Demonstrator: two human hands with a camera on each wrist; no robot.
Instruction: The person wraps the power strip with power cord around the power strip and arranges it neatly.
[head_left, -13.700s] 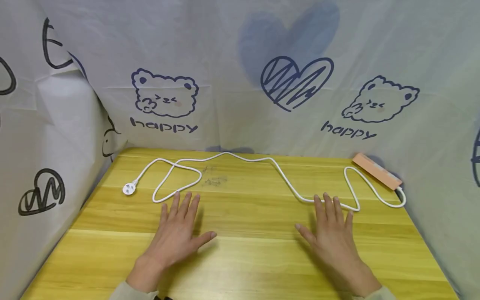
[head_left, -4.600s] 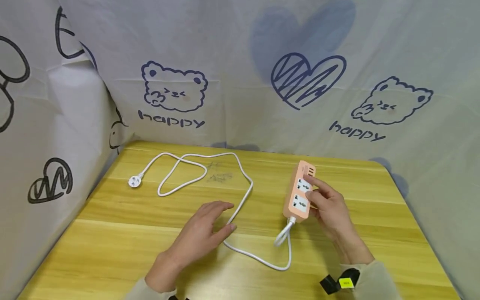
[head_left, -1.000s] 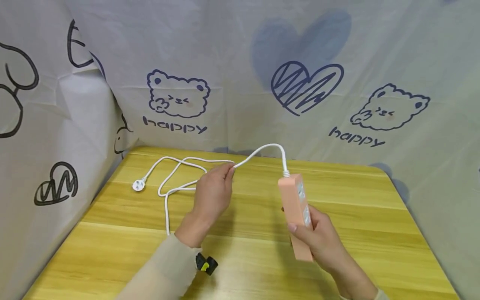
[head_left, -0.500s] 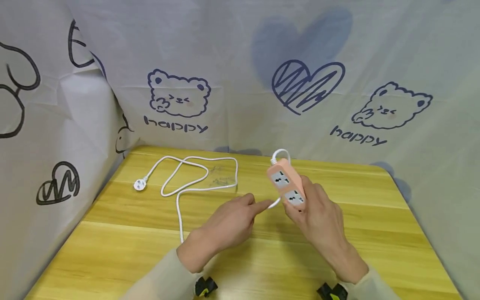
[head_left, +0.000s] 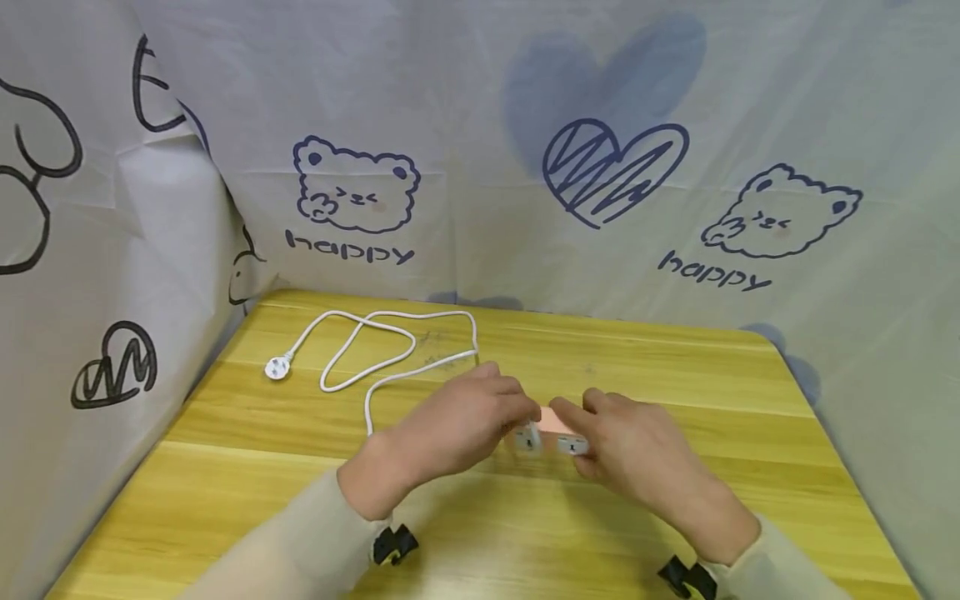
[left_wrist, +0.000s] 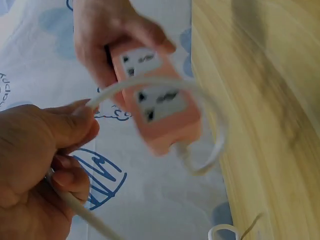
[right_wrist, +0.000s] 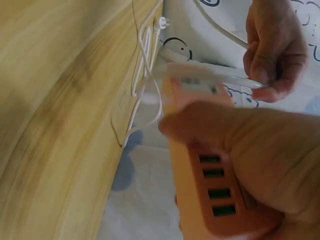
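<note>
My right hand (head_left: 645,442) grips a peach-coloured power strip (head_left: 558,419) in the air above the table, in front of my body. In the right wrist view, the thumb lies across the strip's socket face, beside a row of several USB slots (right_wrist: 220,193). The white power cord (left_wrist: 150,80) leaves the strip's end and bends back in a loop. My left hand (left_wrist: 45,150) pinches this cord between thumb and fingers, close to the strip. The round white plug (head_left: 277,367) lies at the table's back left, joined to the loosely crossed rest of the cord.
The wood-patterned table (head_left: 720,392) is bordered at the back and left by a white cloth (head_left: 480,217) with bear and heart drawings. Dark devices (head_left: 393,546) sit at both wrists, below the sleeves.
Over the last second the power strip has turned from upright to crosswise and come lower. My left hand, holding the cord, has moved right and nearer to me, beside the strip.
</note>
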